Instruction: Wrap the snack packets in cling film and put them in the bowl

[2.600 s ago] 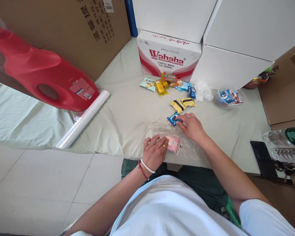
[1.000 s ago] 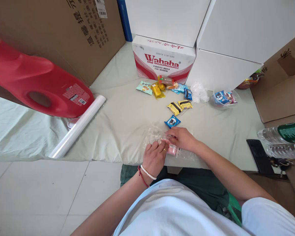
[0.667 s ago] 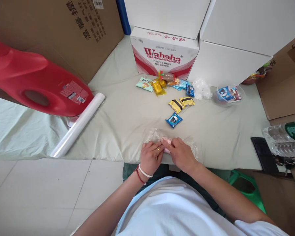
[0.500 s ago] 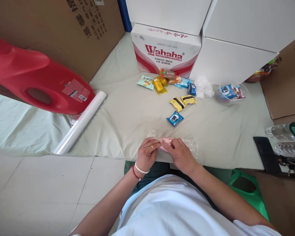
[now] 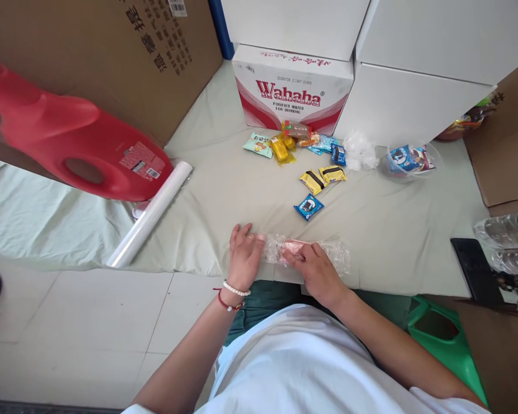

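Note:
A pink packet [image 5: 292, 246] lies in crinkled clear plastic wrap [image 5: 335, 256] at the cloth's front edge. My right hand [image 5: 317, 267] is closed on the packet, its fingertips pressed against the film. At the wrap's left end, my left hand [image 5: 245, 256] is open, with fingers stretched out over the film. Beyond the hands lies a blue snack packet [image 5: 309, 207], and behind it are two yellow packets [image 5: 313, 181] with dark bands.
A roll of cling film [image 5: 151, 214] leans beside a red jug [image 5: 90, 144] at left. Assorted snacks [image 5: 281, 149] lie before the Wahaha carton [image 5: 291, 89]. Crumpled plastic [image 5: 360, 150], a clear bowl [image 5: 434, 164] of packets and a black phone-like slab [image 5: 476, 270] are rightward.
My left hand has moved left, away from the pink packet, and its fingers have opened out over the film. My right hand stays on the packet. A dark rounded object appears at the left edge.

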A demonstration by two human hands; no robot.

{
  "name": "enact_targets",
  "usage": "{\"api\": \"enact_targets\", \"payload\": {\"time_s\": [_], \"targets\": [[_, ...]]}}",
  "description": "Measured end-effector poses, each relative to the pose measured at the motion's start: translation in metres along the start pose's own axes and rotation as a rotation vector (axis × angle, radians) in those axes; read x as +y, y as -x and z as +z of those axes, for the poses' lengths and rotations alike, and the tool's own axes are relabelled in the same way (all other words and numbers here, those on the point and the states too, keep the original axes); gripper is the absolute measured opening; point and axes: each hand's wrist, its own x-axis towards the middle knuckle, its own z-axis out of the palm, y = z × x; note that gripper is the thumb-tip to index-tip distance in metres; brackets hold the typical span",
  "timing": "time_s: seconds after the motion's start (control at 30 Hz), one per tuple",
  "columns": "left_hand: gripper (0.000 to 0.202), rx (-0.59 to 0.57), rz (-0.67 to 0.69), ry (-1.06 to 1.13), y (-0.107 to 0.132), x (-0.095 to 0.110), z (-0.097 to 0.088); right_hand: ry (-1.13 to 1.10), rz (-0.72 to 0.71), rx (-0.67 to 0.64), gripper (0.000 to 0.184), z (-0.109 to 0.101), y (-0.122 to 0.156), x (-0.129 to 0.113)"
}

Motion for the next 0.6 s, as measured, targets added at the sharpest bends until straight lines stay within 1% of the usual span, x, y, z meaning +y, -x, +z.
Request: {"api": "enact_targets", "payload": {"time_s": [0.07, 0.13, 0.2, 0.27, 0.33, 0.43, 0.53, 0.6], "targets": [[0.026, -0.042, 0.011, 0.062, 0.006, 0.009, -0.002, -0.014, 0.005, -0.005, 0.064, -0.001, 0.000, -0.001], [0.024, -0.078, -0.033, 0.222, 0.012, 0.021, -0.003, -0.026, 0.014, -0.009, 0.065, -0.002, 0.000, -0.001], [0.022, -0.071, -0.078, 0.350, 0.019, 0.035, -0.002, -0.039, 0.015, -0.005, 0.068, -0.001, 0.001, -0.003], [0.016, -0.059, -0.061, 0.380, 0.025, 0.049, 0.002, -0.055, 0.016, 0.006, 0.069, 0.001, 0.003, -0.004], [0.006, -0.110, 0.029, 0.362, 0.030, 0.060, 0.008, -0.075, 0.022, 0.019, 0.064, 0.002, 0.008, -0.005], [0.019, -0.195, 0.243, 0.287, 0.038, 0.066, 0.020, -0.133, 0.021, 0.045, 0.053, -0.001, 0.021, -0.004], [0.028, -0.175, 0.461, 0.133, 0.047, 0.058, 0.033, -0.297, -0.050, 0.094, 0.046, -0.016, 0.039, 0.001], [0.034, -0.153, 0.558, 0.047, 0.053, 0.048, 0.040, -0.401, -0.038, 0.169, 0.043, -0.031, 0.048, 0.009]]}}
